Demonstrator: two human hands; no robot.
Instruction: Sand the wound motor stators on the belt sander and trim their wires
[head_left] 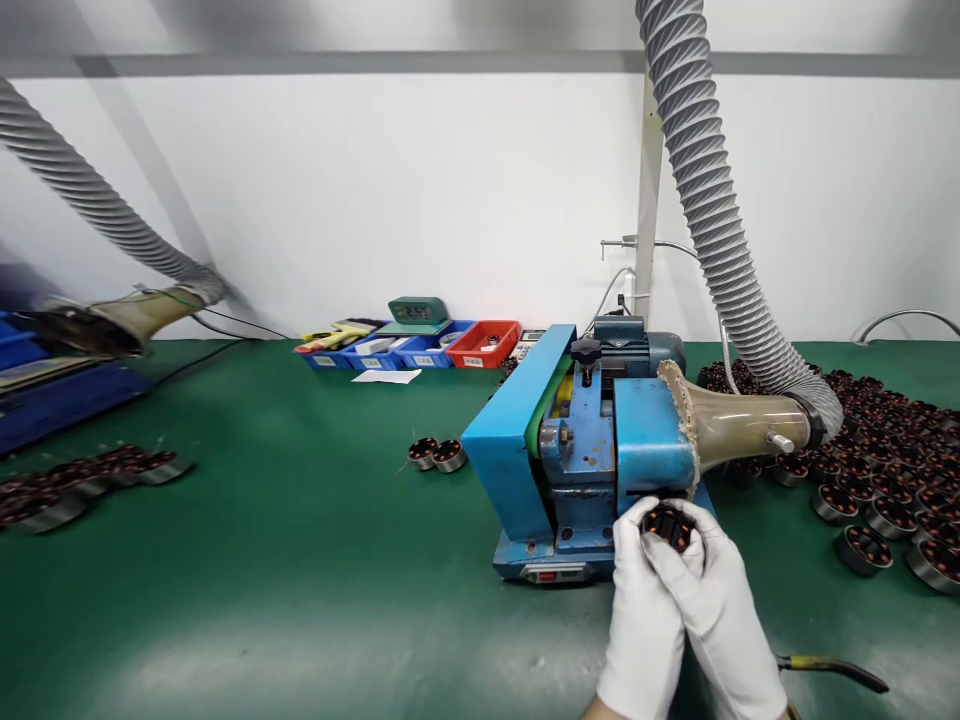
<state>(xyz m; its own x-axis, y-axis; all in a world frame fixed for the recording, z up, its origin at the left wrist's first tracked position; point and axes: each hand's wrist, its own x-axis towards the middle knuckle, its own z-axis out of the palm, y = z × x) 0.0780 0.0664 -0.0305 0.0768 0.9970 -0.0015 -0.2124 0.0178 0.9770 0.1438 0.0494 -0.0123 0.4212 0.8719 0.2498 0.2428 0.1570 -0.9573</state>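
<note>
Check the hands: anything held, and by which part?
Yes, a round copper-wound part, held around its outer rim by both gloved hands, left hand and right hand. The grip's underside is hidden.

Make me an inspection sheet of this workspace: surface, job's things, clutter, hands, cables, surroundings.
Surface: green tabletop, glossy, light reflections near the front.
Job's things: dark wound part held before the blue machine; similar loose parts spread at right, a pair left of the machine, a group at far left.
Clutter: yellow-and-black handle at lower right; red bin, blue bins and green clock toward the back.
Hands: left hand and right hand, white-gloved, both holding the part.
Cables: black cable on the tabletop at left.
Surroundings: pale wall; ribbed hose joined to the machine's funnel.
</note>
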